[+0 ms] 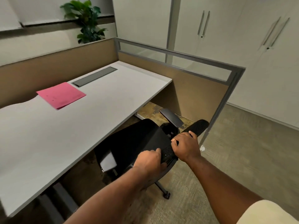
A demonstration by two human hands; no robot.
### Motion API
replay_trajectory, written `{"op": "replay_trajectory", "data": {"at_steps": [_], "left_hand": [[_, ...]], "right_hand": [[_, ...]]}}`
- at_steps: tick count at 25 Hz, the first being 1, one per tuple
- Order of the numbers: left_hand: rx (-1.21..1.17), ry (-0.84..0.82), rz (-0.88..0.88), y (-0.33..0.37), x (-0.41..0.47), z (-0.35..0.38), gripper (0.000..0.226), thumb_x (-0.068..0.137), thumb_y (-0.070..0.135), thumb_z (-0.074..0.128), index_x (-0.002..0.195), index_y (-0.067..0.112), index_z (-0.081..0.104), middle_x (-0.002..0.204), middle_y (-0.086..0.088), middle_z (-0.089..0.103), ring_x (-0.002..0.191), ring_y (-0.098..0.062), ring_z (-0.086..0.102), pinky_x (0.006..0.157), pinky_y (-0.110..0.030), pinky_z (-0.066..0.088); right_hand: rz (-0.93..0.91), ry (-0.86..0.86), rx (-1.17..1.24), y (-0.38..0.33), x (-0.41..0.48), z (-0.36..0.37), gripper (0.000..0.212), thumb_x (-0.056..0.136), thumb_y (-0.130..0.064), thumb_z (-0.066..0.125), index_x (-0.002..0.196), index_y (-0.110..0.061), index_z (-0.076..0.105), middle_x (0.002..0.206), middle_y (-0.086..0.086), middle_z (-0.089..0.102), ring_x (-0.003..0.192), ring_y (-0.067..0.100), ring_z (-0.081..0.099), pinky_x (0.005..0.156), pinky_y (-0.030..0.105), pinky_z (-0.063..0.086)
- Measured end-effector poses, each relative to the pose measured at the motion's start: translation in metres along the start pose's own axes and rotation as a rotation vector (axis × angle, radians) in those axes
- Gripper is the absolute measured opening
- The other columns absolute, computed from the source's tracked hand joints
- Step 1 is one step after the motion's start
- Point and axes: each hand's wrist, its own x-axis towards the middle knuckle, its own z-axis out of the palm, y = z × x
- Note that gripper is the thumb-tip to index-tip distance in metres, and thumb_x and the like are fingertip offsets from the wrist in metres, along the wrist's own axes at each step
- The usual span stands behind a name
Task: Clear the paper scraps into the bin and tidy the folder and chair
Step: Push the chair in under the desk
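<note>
Both hands clamp the mesh top edge of the black chair, left hand beside right hand. It sits half under the tabletop; probably heavy but rolls on casters, so this high grip steers well.

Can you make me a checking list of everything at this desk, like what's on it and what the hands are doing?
Surface: white desk, bare apart from the folder; grey cable hatch, closed.
Job's things: pink folder lies flat and closed on the desk; black chair partly under the desk edge; no paper scraps or bin seen.
Clutter: nothing seen.
Hands: left hand and right hand both grip the top of the chair's backrest.
Cables: nothing seen.
Surroundings: tan partition, plant, white cupboards, carpet floor.
</note>
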Motion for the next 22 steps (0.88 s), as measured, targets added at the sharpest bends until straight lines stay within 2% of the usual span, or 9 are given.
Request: {"op": "replay_trajectory", "data": {"at_steps": [4,12,22], "left_hand": [[0.019,0.015,-0.063,-0.055,0.006,-0.014,0.042,0.082,0.057,0.049,0.105,0.022,0.051,0.086,-0.002,0.065,0.076,-0.027,0.064,0.068,-0.039,0.056],[0.045,0.053,-0.183,-0.139,0.018,-0.023,0.045,0.078,0.057,0.044,0.106,0.023,0.052,0.087,-0.003,0.067,0.077,-0.028,0.064,0.065,-0.037,0.052],[0.044,0.061,-0.324,-0.203,0.029,-0.028,0.06,0.076,0.06,0.042,0.123,0.022,0.05,0.1,-0.006,0.069,0.085,-0.03,0.065,0.068,-0.037,0.05]], "right_hand": [[-0.078,0.007,0.03,-0.049,0.041,0.019,0.05,0.086,-0.045,0.028,0.085,-0.026,0.074,0.092,-0.009,0.071,0.101,0.015,0.059,0.112,0.043,0.028],[-0.21,-0.001,0.074,-0.12,0.11,0.059,0.042,0.089,-0.043,0.034,0.08,-0.027,0.072,0.087,-0.01,0.069,0.095,0.011,0.058,0.113,0.044,0.029],[-0.317,-0.04,0.107,-0.175,0.163,0.081,0.039,0.088,-0.045,0.037,0.077,-0.029,0.07,0.084,-0.011,0.067,0.093,0.01,0.057,0.108,0.04,0.027]]}}
